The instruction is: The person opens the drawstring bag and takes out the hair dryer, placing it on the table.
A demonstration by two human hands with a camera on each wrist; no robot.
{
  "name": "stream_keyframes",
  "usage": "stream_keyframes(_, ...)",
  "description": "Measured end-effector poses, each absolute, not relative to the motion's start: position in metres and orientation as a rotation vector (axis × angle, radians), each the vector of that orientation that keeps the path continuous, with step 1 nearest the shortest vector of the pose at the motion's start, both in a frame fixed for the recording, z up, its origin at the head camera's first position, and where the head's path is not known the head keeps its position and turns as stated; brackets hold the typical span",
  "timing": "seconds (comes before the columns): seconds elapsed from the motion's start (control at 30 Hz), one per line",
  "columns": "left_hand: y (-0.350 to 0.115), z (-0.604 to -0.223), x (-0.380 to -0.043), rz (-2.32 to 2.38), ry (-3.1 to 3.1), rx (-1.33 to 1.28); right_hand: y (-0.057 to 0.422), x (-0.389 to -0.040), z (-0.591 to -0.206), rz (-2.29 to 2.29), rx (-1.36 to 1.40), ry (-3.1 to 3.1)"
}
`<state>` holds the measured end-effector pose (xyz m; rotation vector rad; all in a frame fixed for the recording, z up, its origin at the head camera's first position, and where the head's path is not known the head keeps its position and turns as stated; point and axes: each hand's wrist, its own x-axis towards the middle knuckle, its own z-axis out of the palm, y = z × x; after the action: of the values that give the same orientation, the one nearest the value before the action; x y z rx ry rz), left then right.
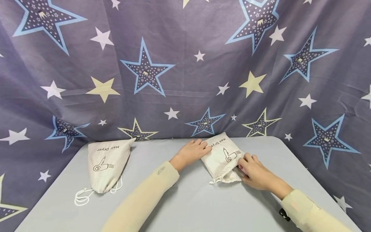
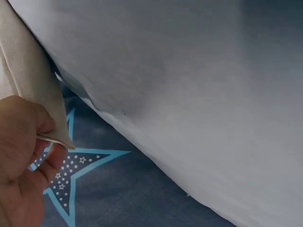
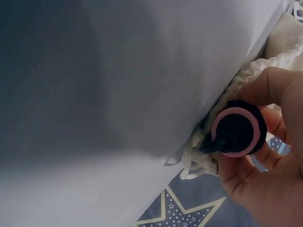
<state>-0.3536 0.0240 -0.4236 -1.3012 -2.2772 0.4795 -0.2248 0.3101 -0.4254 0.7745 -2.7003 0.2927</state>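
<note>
– At the table's [image 1: 197, 206] far edge, right of centre, the slack bag [image 1: 218, 154] is pinched at a corner by the left hand [image 1: 190, 152], and a dark, pink-ringed item [image 3: 240, 130] is gripped at the bag's mouth by the right hand [image 1: 256, 171]!

– And how much is done?

– On the table's left, the other bag [image 1: 108, 161] looks filled and gathered. Here, work seems unfinished: the mouth isn't drawn tight; whether the item is being put in or taken out cannot be told.
</note>
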Motion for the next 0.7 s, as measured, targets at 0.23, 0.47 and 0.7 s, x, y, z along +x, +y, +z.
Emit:
stream_keyframes(0.23, 0.019, -0.425, -0.358, 0.495, -2.276, -1.336, 0.308, -0.224, -0.426, 0.303, 0.7, -2.735)
stream_keyframes(0.47, 0.007, -0.422, -0.36, 0.449, -2.243, -1.414, 0.31, -0.224, -0.426, 0.318, 0.696, -2.725)
stream_keyframes(0.7, -0.009, -0.419, -0.362, 0.405, -2.202, -1.436, 0.322, -0.223, -0.423, 0.323, 0.749, -2.693)
